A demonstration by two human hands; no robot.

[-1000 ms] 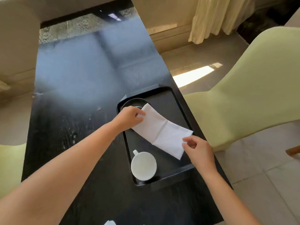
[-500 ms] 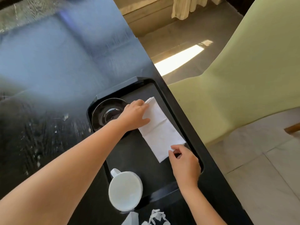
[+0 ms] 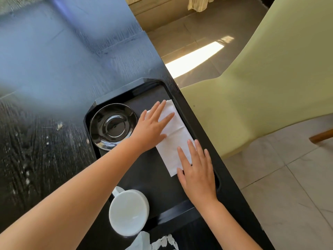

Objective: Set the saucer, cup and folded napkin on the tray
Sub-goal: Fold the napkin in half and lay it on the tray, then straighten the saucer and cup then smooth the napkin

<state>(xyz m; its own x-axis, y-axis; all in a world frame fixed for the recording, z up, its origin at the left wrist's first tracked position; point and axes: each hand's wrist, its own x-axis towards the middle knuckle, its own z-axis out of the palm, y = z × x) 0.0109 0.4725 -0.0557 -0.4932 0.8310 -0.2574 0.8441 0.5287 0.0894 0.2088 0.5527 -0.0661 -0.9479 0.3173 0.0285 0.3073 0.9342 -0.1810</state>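
A black tray (image 3: 126, 92) lies at the right edge of a dark table. A glossy black saucer (image 3: 112, 126) sits in its far left corner. The white cup (image 3: 128, 212) stands at the tray's near left, handle pointing away from me. A folded white napkin (image 3: 175, 136) lies flat along the tray's right side. My left hand (image 3: 153, 127) rests flat on the napkin's far end, fingers spread. Over the napkin's near end my right hand (image 3: 197, 170) also lies flat, covering the near corner.
The dark table (image 3: 45, 150) stretches left and away. A pale green chair (image 3: 261, 78) stands close to the table's right edge. Crumpled white paper scraps (image 3: 156, 242) lie just in front of the tray. Tiled floor shows at lower right.
Both hands went from pinching the napkin's ends to lying flat on it with fingers spread. The napkin now lies along the tray's right side. The view moved closer.
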